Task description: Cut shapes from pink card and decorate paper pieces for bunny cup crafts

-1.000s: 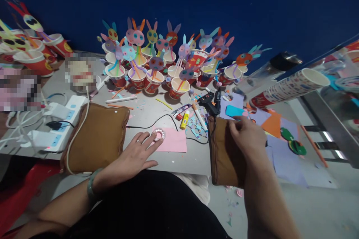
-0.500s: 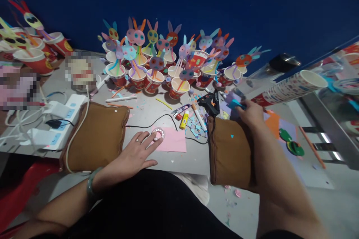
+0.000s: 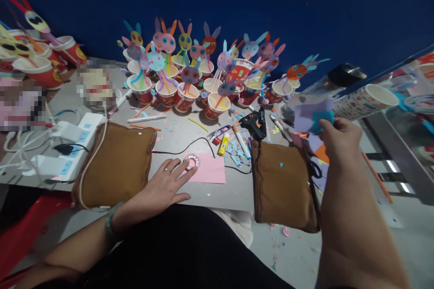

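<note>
My left hand [image 3: 164, 183] lies with fingers spread, its index fingertip against a small round white ring [image 3: 192, 160] on a sheet of pink paper [image 3: 212, 170]. At the right, my right hand [image 3: 341, 137] pinches a blue piece of paper [image 3: 318, 122] together with a purple piece of paper [image 3: 301, 116], raised over the right side of the table. Beyond the pink paper are a yellow glue stick [image 3: 223, 145], small purple-handled snips [image 3: 219, 132], a marker [image 3: 241, 142], blue paper scraps [image 3: 233, 150] and a black glue gun [image 3: 253, 123].
Several paper cups with paper rabbit figures [image 3: 186, 92] stand along the back. Brown cushions [image 3: 117, 165] [image 3: 285, 185] lie at either side of the pink paper. A power strip [image 3: 79, 146] with cables is at left. Stacked cups [image 3: 368, 101] lean at right by a clear bottle [image 3: 325, 83].
My right hand has moved right, lifting the blue and purple paper away from near the glue gun. Black scissor handles now show beside the right cushion. My left hand stays in place.
</note>
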{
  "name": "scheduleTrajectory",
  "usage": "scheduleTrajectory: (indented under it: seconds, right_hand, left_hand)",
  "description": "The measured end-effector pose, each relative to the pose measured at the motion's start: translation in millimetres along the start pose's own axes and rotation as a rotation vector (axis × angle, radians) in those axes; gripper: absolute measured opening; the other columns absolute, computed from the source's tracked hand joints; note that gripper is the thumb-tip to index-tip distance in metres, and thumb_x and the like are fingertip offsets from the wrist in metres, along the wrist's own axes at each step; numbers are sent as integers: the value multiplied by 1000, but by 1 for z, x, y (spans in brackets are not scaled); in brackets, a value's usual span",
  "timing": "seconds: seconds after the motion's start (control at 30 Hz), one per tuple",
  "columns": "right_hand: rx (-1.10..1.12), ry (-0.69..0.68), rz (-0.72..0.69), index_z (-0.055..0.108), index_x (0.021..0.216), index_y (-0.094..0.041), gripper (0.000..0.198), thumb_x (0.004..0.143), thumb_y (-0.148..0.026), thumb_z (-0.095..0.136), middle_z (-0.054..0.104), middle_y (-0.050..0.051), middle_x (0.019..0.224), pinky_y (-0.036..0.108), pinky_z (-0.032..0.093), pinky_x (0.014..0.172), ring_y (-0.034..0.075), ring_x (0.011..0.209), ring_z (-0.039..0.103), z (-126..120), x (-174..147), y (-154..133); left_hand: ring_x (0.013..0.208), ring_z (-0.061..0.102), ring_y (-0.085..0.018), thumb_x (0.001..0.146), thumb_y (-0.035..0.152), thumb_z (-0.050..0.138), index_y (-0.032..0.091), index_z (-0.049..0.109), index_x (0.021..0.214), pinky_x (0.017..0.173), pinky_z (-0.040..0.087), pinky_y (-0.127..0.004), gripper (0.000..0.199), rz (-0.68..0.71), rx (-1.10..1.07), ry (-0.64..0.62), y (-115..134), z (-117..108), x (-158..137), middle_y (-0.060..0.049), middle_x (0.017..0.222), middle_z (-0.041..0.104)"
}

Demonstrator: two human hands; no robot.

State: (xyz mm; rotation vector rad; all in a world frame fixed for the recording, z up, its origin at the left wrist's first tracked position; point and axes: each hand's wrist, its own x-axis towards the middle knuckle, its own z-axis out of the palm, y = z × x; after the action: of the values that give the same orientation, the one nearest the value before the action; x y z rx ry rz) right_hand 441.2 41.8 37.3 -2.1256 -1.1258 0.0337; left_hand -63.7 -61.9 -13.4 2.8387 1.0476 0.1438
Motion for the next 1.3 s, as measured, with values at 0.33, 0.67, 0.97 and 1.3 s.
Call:
scheduleTrajectory:
  seconds: [0.33, 0.67, 0.97, 1.3]
  right_hand:
    - [-354, 57, 54, 76, 97, -11, 33, 71, -26, 62, 61, 6, 71, 36, 44, 69, 20, 66, 53, -12, -5, 1]
    - [-925, 37, -230, 67, 119, -7, 46, 88, -35, 51, 62, 29, 118, 46, 39, 80, 42, 114, 54, -10, -33, -5]
    - [-911, -443, -291, 73, 99, -11, 27, 88, -28, 56, 68, 24, 98, 35, 33, 66, 24, 79, 57, 39, 7, -26]
    - [-536, -77, -327, 71, 107, -15, 28, 85, -25, 56, 68, 22, 105, 41, 44, 77, 33, 100, 62, 44, -10, -44]
  left_hand:
    - [126, 47, -32, 86, 58, 64, 20, 40, 150, 110, 30, -46, 78, 5, -6, -18, 0, -1, 0, -14, 149, 48]
    - [127, 46, -31, 88, 57, 62, 20, 39, 150, 110, 31, -46, 76, -8, -10, -45, 0, -6, 1, -14, 151, 45]
    - [126, 47, -31, 90, 55, 60, 20, 40, 149, 109, 34, -46, 72, -14, -21, -39, 3, -10, 2, -15, 151, 45]
    - [134, 42, -32, 93, 58, 53, 18, 36, 151, 112, 30, -47, 73, -11, -45, -67, 1, -11, 0, -16, 153, 42]
